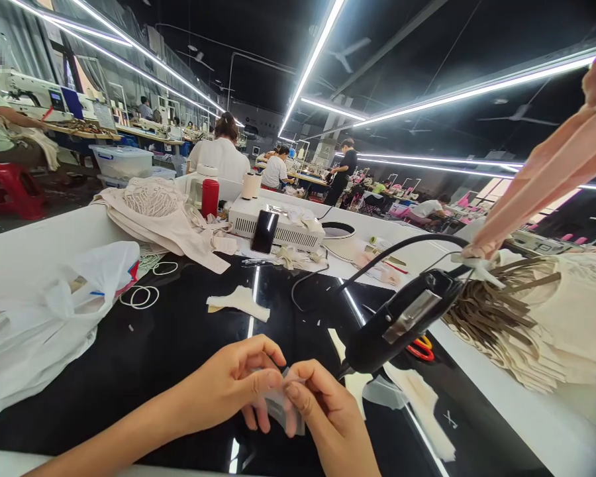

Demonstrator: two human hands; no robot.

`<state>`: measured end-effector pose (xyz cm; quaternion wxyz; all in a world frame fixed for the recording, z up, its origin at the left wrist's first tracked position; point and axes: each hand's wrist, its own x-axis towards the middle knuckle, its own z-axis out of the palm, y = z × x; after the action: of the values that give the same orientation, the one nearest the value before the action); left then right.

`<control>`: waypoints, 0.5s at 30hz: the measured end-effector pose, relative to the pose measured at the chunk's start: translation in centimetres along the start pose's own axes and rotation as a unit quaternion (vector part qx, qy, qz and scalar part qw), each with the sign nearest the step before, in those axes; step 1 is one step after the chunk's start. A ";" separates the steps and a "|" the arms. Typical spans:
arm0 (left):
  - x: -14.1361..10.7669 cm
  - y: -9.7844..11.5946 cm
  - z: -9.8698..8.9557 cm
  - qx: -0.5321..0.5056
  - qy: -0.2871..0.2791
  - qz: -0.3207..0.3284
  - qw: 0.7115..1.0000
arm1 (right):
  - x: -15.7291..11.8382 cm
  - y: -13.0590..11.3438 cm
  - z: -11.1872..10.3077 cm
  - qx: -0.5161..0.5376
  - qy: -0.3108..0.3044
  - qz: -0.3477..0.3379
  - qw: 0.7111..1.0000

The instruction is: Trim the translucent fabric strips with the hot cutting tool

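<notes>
Over the front of the black tabletop, my left hand (pixel 246 381) and my right hand (pixel 322 407) meet at a translucent, whitish piece of thin sheet (pixel 277 407). Both hands pinch it between thumb and fingers; part of it hangs below them. Just right of my right hand, a black corded tool (pixel 402 324) with a metal plate hangs tilted from a pink fabric strip (pixel 541 179). Beneath the tool lie cream fabric pieces (pixel 422 397) and another translucent piece (pixel 383 392). A further cream cut piece (pixel 239 303) lies beyond my left hand.
Red-and-orange-handled scissors (pixel 421 348) lie behind the tool. At left are a white plastic bag (pixel 54 318) and cord loops (pixel 142 297). Beige garments (pixel 163 218), a phone (pixel 265 232) and a white machine box (pixel 278 222) stand behind. Stacked cream fabric (pixel 551 318) fills the right.
</notes>
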<state>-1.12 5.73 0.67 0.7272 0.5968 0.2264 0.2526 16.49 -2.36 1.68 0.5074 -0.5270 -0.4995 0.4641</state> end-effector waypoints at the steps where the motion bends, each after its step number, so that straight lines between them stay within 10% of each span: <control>1: -0.1 0.0 0.0 0.010 -0.008 -0.011 1.000 | 0.1 0.0 0.0 -0.004 -0.006 -0.001 1.000; 15: -0.1 0.5 0.0 0.048 0.030 -0.028 0.998 | 0.2 1.1 0.2 0.009 0.041 -0.006 0.999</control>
<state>-1.24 5.77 1.15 0.6973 0.6168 0.2763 0.2388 16.37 -2.13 0.62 0.5351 -0.5380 -0.4771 0.4434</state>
